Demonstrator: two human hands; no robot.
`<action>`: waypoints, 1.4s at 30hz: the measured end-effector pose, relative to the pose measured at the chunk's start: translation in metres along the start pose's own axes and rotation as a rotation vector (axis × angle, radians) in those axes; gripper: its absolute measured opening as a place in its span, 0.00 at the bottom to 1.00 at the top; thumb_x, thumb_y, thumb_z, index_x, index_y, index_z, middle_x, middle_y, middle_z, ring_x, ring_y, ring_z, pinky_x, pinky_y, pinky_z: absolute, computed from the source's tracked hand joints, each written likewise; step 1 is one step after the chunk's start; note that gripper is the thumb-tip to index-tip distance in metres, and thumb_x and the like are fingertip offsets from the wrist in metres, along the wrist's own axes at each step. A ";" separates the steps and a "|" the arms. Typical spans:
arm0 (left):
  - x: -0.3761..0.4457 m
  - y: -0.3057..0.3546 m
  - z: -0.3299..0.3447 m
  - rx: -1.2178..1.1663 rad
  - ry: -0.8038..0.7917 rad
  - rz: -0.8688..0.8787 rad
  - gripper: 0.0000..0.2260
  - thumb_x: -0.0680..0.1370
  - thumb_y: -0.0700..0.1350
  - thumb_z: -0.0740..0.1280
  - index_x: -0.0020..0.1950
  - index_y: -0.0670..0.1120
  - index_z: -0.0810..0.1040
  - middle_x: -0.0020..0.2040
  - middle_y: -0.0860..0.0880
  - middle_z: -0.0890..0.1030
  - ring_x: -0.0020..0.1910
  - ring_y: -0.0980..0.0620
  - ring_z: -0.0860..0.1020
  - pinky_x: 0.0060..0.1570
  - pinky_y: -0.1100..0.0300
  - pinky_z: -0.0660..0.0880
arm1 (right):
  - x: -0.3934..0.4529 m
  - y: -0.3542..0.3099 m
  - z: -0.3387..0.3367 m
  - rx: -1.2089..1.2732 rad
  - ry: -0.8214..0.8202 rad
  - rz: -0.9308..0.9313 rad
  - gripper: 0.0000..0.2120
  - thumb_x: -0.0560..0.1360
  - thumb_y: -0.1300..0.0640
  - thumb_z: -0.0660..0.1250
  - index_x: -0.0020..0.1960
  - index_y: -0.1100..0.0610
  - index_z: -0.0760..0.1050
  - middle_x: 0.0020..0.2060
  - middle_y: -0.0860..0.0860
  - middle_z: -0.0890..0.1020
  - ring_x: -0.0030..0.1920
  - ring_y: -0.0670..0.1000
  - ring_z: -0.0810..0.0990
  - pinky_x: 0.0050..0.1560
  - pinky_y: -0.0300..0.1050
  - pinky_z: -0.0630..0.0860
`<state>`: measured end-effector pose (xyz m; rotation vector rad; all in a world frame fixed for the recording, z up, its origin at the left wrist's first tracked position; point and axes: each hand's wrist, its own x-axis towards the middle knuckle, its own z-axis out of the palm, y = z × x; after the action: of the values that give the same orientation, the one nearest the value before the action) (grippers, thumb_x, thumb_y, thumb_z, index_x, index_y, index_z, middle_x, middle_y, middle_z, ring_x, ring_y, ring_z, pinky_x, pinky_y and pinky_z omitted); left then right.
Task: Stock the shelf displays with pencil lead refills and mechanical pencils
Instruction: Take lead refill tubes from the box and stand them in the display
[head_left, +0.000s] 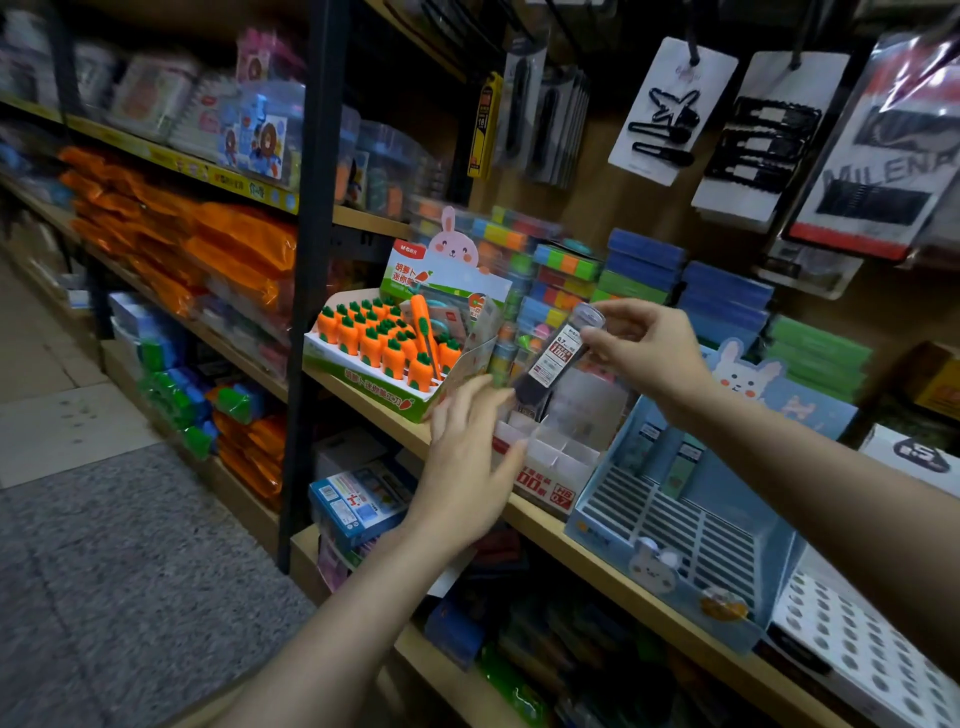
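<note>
Lead refill tube (558, 353) pinched in right hand (647, 348) (tilted); left hand (470, 457) below

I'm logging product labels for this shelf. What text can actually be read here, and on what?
"0.7": on the lead refill tube pinched by the right hand.
"HB 0.7": on the front of the white divided box.
"MILENA": partly cut off, on the hanging card.
"18": on the yellow hanging pack.
Chinese text on the carrot display box: too blurred to transcribe reliably.

Stationery shop aisle: wooden shelves (545, 525) stocked with carrot eraser display box (379, 358), packaged goods; carded hair clips (670, 114) hanging above.
</note>
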<state>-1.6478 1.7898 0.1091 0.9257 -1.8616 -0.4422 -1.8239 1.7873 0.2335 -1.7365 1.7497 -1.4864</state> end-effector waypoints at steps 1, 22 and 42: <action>-0.002 -0.002 0.002 0.059 -0.039 0.039 0.21 0.80 0.51 0.63 0.73 0.52 0.66 0.75 0.56 0.58 0.73 0.55 0.53 0.72 0.57 0.55 | 0.005 0.003 0.000 -0.012 0.007 0.031 0.12 0.74 0.62 0.72 0.58 0.59 0.80 0.46 0.56 0.85 0.47 0.54 0.85 0.50 0.51 0.82; -0.009 -0.015 0.008 0.071 -0.135 0.006 0.21 0.81 0.50 0.63 0.73 0.52 0.65 0.78 0.57 0.57 0.75 0.58 0.54 0.70 0.62 0.56 | 0.020 0.024 0.039 -0.548 0.097 -0.290 0.12 0.74 0.55 0.71 0.57 0.54 0.81 0.44 0.49 0.84 0.44 0.48 0.81 0.49 0.46 0.79; -0.010 -0.013 0.006 0.034 -0.153 -0.025 0.22 0.80 0.49 0.63 0.74 0.53 0.65 0.78 0.59 0.55 0.75 0.57 0.56 0.69 0.61 0.59 | 0.007 0.039 0.037 -0.767 -0.085 -0.372 0.21 0.72 0.53 0.75 0.62 0.59 0.78 0.53 0.55 0.82 0.50 0.51 0.80 0.54 0.48 0.79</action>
<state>-1.6459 1.7888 0.0917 0.9616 -2.0028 -0.5107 -1.8203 1.7553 0.1902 -2.5554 2.2115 -0.8502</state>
